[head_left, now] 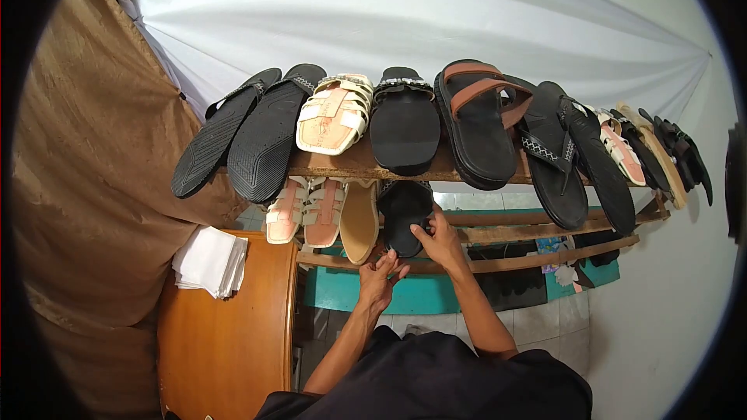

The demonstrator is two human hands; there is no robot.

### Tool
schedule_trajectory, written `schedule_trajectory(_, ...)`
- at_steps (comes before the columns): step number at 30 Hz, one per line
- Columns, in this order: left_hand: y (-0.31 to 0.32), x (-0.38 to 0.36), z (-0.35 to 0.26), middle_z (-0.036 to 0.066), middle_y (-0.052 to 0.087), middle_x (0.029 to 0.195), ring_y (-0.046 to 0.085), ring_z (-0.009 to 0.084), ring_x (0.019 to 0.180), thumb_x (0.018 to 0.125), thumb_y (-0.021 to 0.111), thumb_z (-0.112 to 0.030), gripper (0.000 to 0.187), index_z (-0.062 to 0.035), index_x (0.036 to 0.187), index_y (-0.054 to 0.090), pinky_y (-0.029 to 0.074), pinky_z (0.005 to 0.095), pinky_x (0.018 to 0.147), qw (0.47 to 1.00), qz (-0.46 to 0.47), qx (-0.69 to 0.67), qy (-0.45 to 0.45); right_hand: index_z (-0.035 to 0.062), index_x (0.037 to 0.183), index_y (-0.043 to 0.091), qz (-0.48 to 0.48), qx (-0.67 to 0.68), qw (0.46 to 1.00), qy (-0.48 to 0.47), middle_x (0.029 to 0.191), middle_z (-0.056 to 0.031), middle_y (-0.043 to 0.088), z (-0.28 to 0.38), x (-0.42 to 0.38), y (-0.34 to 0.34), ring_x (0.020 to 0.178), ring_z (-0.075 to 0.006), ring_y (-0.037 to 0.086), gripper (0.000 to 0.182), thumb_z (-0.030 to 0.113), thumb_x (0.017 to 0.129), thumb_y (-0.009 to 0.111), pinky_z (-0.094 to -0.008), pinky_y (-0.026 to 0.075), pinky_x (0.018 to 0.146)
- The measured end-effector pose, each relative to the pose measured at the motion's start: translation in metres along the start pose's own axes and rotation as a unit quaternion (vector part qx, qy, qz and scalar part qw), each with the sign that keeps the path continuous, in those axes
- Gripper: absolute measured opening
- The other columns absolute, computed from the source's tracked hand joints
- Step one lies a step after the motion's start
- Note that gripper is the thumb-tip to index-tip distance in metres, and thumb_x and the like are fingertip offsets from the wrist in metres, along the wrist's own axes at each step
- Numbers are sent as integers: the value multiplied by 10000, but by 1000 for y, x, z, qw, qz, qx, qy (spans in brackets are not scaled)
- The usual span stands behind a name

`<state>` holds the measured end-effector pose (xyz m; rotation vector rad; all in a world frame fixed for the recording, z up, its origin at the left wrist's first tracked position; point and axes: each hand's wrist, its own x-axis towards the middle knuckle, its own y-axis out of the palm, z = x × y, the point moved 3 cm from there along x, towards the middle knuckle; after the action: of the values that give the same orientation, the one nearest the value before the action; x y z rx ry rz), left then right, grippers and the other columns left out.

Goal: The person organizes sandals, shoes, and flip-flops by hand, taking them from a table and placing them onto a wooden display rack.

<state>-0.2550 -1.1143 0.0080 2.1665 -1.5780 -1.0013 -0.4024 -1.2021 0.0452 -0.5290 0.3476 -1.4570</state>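
A black slide sandal (406,218) with a studded strap sits on the lower rack level. My right hand (440,243) grips its right side, the thumb lying over the footbed. Just below the sandal's near end is my left hand (377,283), its fingers curled and the thumb tip by the sandal's edge. Whether it pinches anything is too small to tell. Left of the black sandal stand a tan sandal (359,224) and a pair of cream strappy sandals with pink footbeds, one of them a cream sandal (324,214) beside the tan one.
On the upper shelf (334,165) stand black flip-flops (268,140), a cream sandal (336,115), a black slide (405,128), a brown-strapped sandal (478,128) and several more. White papers (210,260) lie on a wooden table (226,342) at left. Lower wooden slats (537,260) run rightwards.
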Motion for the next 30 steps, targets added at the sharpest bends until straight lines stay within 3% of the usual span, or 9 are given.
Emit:
schedule_trajectory(4,-6,6,6,-5,613,897,614,100,794,882,722,-150,219,-57,1022,582,614,362,773,1000,10,-13,-20,-33,1367,437,-27,8,999,-44,1099,-251,648,-4,3,-3,923,-360,667,744,312,794,761,-398,534,814)
schedule_trajectory(7,-12,11,8,-12,603,886,606,96,803,876,727,-135,209,-68,1018,589,616,359,771,1000,17,-15,-18,-58,1303,502,6,56,998,-34,1073,-249,653,-2,2,-4,869,-347,671,702,341,789,765,-408,527,778)
schedule_trajectory(12,-12,10,7,-7,600,887,598,99,792,871,728,-124,224,-68,1035,585,617,359,765,1000,8,-9,-20,-105,1204,563,-41,-12,998,-48,1019,-221,656,-14,4,3,760,-303,656,686,372,768,794,-410,518,709)
schedule_trajectory(16,-16,10,12,17,613,916,611,107,823,868,742,-219,304,-41,1065,594,598,349,783,1000,8,19,-1,-95,1197,571,-44,-29,998,-29,976,-199,647,-14,-5,3,736,-291,645,676,375,768,798,-400,514,701)
schedule_trajectory(22,-14,6,7,33,598,987,603,129,905,880,724,-156,287,-43,1088,563,609,379,801,999,20,11,-23,-54,1191,579,-95,23,994,-54,996,-162,613,-11,-20,6,757,-230,629,572,296,794,795,-360,520,659)
schedule_trajectory(24,-16,3,4,48,606,1023,614,144,944,883,722,-164,324,-37,1123,545,604,389,821,1000,14,1,-25,-11,1243,565,-141,105,981,-85,1023,-113,592,-5,-33,3,830,-161,617,502,209,838,765,-294,511,611)
schedule_trajectory(26,-26,-2,8,121,607,1154,627,258,1072,881,726,-262,511,-52,1251,444,567,454,882,998,38,10,-49,-5,1237,551,-129,141,977,-96,1009,-96,578,-6,-46,6,822,-143,600,461,179,857,736,-271,505,627)
schedule_trajectory(27,-33,-4,11,165,586,1219,610,304,1115,901,701,-277,513,-50,1269,423,548,480,909,998,34,18,-59,1,1231,537,-130,177,971,-96,995,-80,564,-10,-55,9,813,-125,583,421,148,876,708,-248,499,642)
schedule_trajectory(30,-47,-20,7,170,572,1260,609,298,1117,924,668,-315,484,-63,1265,434,535,477,925,998,5,15,-67,2,1198,515,-83,255,960,-82,955,-55,537,-36,-77,30,789,-103,553,342,101,902,657,-230,493,658)
